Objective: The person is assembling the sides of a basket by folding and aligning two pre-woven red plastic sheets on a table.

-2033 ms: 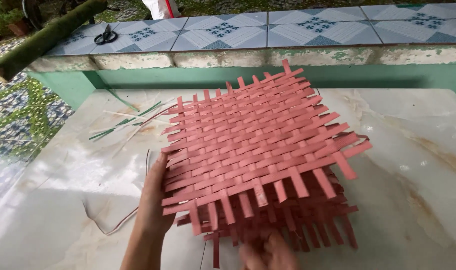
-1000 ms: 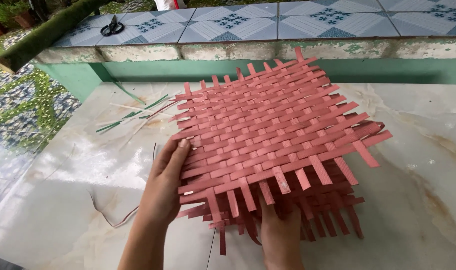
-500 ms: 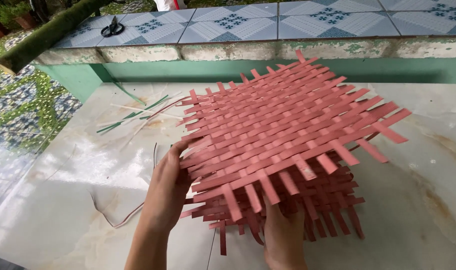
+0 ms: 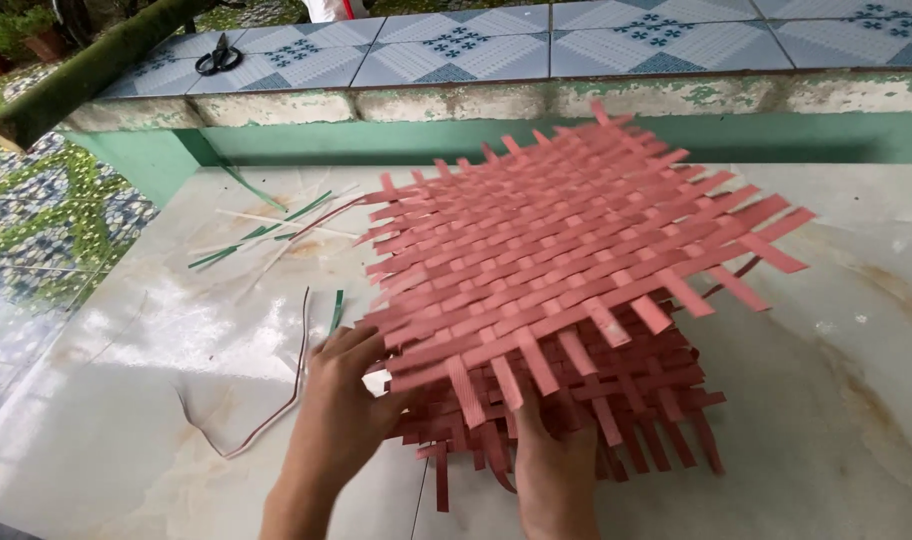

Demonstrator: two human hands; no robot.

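Top red woven mat [image 4: 566, 250] tilts up off stack, L hand [image 4: 341, 400] & R hand [image 4: 551, 455] gripping its near edge, hands apart.

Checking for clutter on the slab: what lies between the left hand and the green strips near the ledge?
In the head view, between the left hand and the green strips lies bare pale tabletop, crossed only by a thin dark-red strip.

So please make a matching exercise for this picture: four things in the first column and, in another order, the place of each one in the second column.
Things:
1. scissors
2. green strips
3. left hand
4. woven pink mat

Places:
A. at the mat's near left corner
B. on the tiled ledge, far left
C. lifted above a pink stack
D. loose on the table, left of the mat

Pairs: 1-B, 2-D, 3-A, 4-C
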